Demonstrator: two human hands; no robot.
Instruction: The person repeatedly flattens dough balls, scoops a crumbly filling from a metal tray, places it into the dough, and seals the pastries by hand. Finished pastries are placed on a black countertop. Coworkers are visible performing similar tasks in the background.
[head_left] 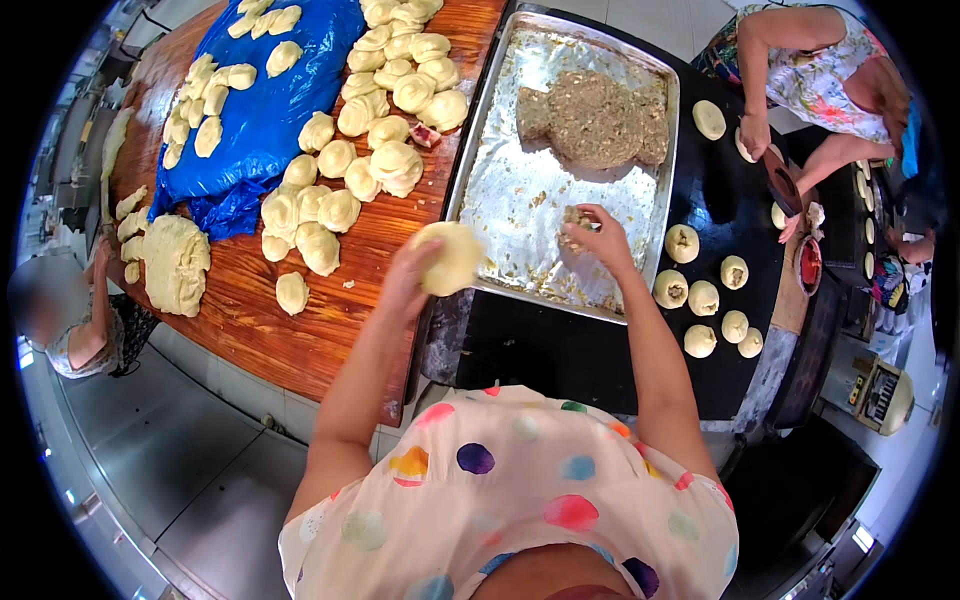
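Note:
My left hand (408, 275) is closed on the side of a flat round of pale dough (451, 260), held up over the near left edge of a metal tray (495, 240). Above that tray, my right hand (604, 243) pinches a small clump of crumbly brown filling (575, 226) between its fingertips. At the tray's far end lies a large mound of the same filling (600, 118). Scattered crumbs cover the tray's bottom. To the right, several filled buns (702, 298) with gathered tops rest on a black baking sheet (570, 355).
Many coiled dough pieces (338, 210) crowd the wooden table (350, 335) to my left. Blue plastic sheeting (255, 110) and a big dough lump (175, 262) lie farther left. A co-worker (800, 80) handles flat rounds at right, near a red-filled bowl (810, 265); another person (80, 320) stands at left.

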